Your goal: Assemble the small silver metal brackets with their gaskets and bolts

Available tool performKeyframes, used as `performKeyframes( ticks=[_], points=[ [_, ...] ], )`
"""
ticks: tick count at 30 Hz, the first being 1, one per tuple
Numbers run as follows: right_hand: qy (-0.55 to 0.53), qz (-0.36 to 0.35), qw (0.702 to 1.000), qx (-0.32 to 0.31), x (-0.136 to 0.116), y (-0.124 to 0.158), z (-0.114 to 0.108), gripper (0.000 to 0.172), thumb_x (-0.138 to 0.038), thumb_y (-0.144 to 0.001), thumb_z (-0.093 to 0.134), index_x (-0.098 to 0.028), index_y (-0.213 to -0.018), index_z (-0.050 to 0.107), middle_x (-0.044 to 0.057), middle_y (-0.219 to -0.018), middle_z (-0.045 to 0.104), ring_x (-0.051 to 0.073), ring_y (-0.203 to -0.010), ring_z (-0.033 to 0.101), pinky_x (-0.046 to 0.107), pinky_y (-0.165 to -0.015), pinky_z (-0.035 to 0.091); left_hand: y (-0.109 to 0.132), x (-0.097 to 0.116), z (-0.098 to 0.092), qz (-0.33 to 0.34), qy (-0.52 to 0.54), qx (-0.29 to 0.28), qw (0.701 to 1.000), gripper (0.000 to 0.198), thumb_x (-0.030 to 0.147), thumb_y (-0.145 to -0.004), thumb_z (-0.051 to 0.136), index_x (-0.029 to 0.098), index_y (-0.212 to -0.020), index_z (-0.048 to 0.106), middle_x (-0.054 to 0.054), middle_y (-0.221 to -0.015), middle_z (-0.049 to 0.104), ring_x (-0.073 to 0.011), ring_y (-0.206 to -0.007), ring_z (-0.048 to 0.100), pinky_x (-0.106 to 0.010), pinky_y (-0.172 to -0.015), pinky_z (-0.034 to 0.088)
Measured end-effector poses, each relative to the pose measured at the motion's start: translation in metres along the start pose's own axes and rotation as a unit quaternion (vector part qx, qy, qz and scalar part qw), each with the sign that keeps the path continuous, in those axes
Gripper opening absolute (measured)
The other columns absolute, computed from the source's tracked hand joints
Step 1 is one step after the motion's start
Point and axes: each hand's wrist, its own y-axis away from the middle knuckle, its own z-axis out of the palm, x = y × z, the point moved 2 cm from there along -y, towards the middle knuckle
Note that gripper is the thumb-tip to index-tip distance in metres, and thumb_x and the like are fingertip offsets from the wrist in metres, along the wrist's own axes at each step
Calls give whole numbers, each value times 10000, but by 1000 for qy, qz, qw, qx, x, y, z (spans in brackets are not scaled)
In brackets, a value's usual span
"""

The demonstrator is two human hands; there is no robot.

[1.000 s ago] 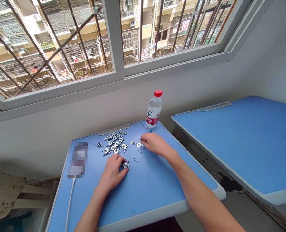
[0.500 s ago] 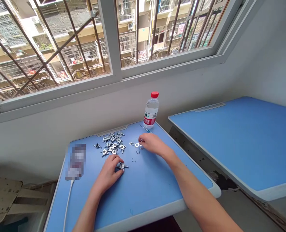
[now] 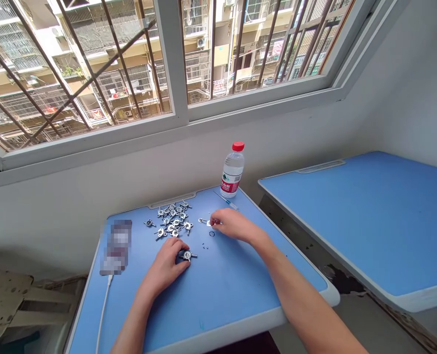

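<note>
My left hand [image 3: 170,259] rests on the blue desk, thumb and fingers curled round a small silver metal fitting [image 3: 188,255] with a short stem sticking out to the right. My right hand [image 3: 230,223] is farther back, its fingertips pinched together over a flat metal plate [image 3: 208,223]; whatever they hold is hidden. Beside that plate lies a small metal link-shaped piece [image 3: 201,220]. Just below the right fingers sits a dark thin ring [image 3: 211,234]. A few tiny metal bits [image 3: 205,247] lie between the two hands.
Several similar metal fittings [image 3: 173,222] are heaped at the back, one [image 3: 149,223] apart on the left. A screwdriver [image 3: 228,202] lies before a red-capped water bottle [image 3: 232,172]. A blurred phone-like object [image 3: 117,246] with a white cable [image 3: 103,309] is on the left.
The right hand has shifted slightly left and down, now covering part of the flat plate. More of the screwdriver shows. The left hand stays on the metal fitting.
</note>
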Motion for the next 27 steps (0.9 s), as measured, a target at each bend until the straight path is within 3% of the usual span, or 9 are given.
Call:
performKeyframes(
  ticks=[9,17,23,27],
  points=[
    [26,2,999,-44,-8,-2,6,196,-162,-834,647,-204,-1007,729,62,-1016,733,210,-917,646,244,-625,343,2,-1,0,0,-6,-3,1000,234,141,-782,567,229,-996,598,-54,-1069,572,-242,-1049,527,-364,-921,433],
    [31,10,998,-59,-12,-3,11,180,-128,-860,587,-160,-928,751,107,-955,741,223,-868,652,254,-599,328,2,-1,-1,2,-10,-2,1000,214,148,-798,551,237,-984,608,-60,-1065,579,-248,-1045,532,-372,-919,445],
    [-18,-50,997,-63,-23,7,9,254,-100,-881,526,-187,-906,762,56,-835,749,170,-759,646,231,-607,358,2,0,-2,3,-5,-6,1000,232,148,-806,568,240,-1010,630,-56,-1081,587,-246,-1055,538,-378,-944,441],
    [-53,-99,991,-69,-41,16,11,209,-117,-868,578,-202,-841,767,22,-833,765,152,-792,657,206,-643,386,2,-2,-3,6,0,-4,1000,238,144,-808,578,239,-1015,645,-49,-1069,595,-239,-1051,547,-359,-931,445]
  ],
)
